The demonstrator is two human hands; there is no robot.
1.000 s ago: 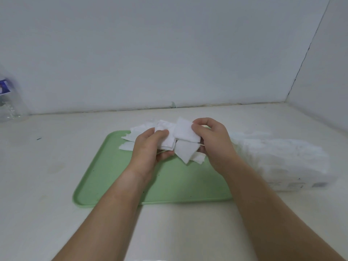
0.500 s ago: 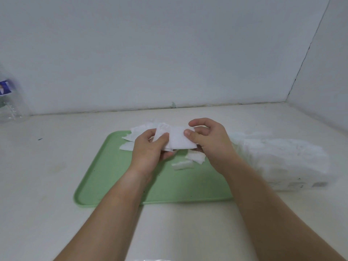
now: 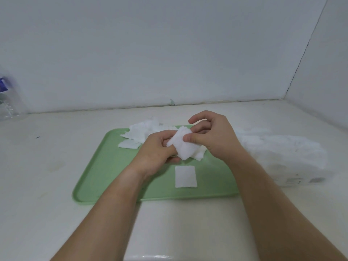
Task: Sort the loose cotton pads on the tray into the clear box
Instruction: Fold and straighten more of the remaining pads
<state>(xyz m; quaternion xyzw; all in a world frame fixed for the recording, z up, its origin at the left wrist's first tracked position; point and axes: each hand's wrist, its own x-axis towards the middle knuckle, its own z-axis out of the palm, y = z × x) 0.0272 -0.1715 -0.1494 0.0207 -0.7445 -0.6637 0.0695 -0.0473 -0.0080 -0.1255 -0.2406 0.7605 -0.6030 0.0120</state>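
A light green tray (image 3: 105, 166) lies on the white counter. Both hands meet above its middle on a small stack of white cotton pads (image 3: 182, 146). My left hand (image 3: 157, 153) grips the stack from the left. My right hand (image 3: 211, 137) pinches its upper right edge with thumb and fingers. One square pad (image 3: 185, 176) lies flat on the tray just below the hands. A loose heap of pads (image 3: 139, 133) sits at the tray's far left part. More pads peek out under the stack (image 3: 199, 156).
A clear plastic pack with white contents (image 3: 286, 159) lies on the counter right of the tray. A clear bottle with a blue label (image 3: 7, 98) stands at the far left by the wall. A glossy white rim (image 3: 156, 258) shows at the bottom edge.
A single pad has dropped from the hands and now lies flat on the tray's near part. The hands have drawn closer together, squaring the held pads into a stack.
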